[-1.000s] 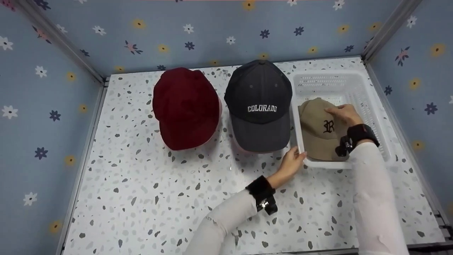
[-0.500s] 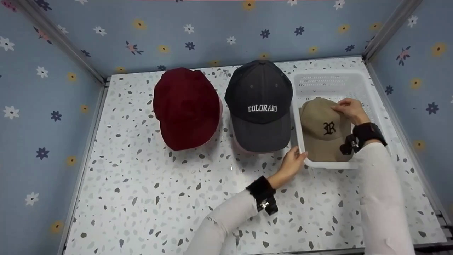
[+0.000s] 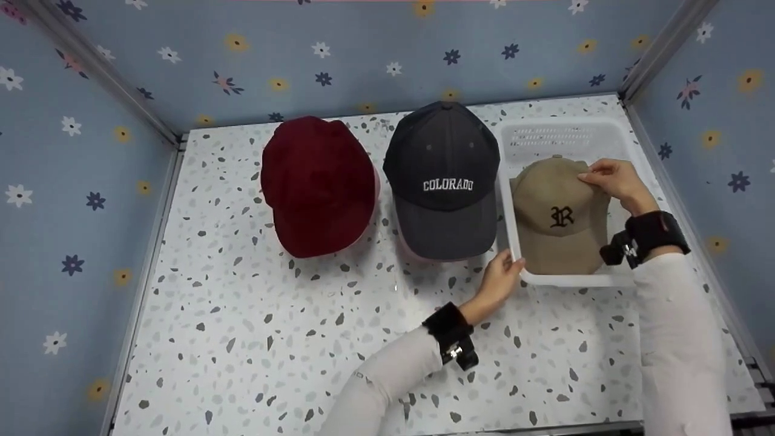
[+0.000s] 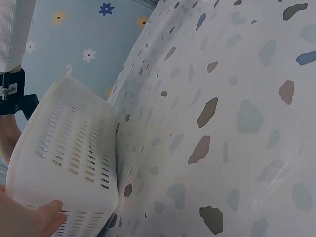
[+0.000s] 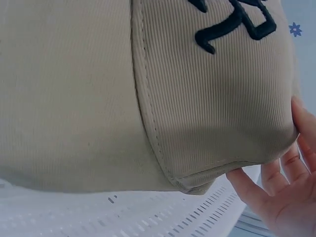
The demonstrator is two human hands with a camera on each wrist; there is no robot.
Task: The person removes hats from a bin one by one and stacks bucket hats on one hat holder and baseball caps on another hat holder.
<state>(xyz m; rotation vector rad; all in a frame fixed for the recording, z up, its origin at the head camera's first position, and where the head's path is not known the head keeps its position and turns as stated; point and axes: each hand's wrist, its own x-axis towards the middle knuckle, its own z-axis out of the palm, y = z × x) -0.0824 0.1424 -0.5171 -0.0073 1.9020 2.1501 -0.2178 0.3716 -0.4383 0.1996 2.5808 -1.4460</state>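
Note:
A khaki baseball cap (image 3: 545,191) with a dark embroidered letter R is in the white plastic basket (image 3: 572,280), its brim towards the near end. My right hand (image 3: 620,183) pinches the right rear of its crown. In the right wrist view, the thumb lies at the lower edge of the khaki cap (image 5: 222,108) and a finger on the crown. My left hand (image 3: 497,284) grips the basket's near left corner; the left wrist view shows its fingers (image 4: 52,212) against the slotted outer wall.
Left of the basket stands a dark grey cap (image 3: 445,157) lettered COLORADO, close to the basket's left rim. Further left is a dark red cap (image 3: 318,181). All are on a speckled white table (image 3: 272,351), with flowered blue walls (image 3: 363,36) at back and sides.
My right hand has moved right and away from me. The khaki cap's crown has shifted slightly right and back within the basket. My left hand stays at the basket corner.

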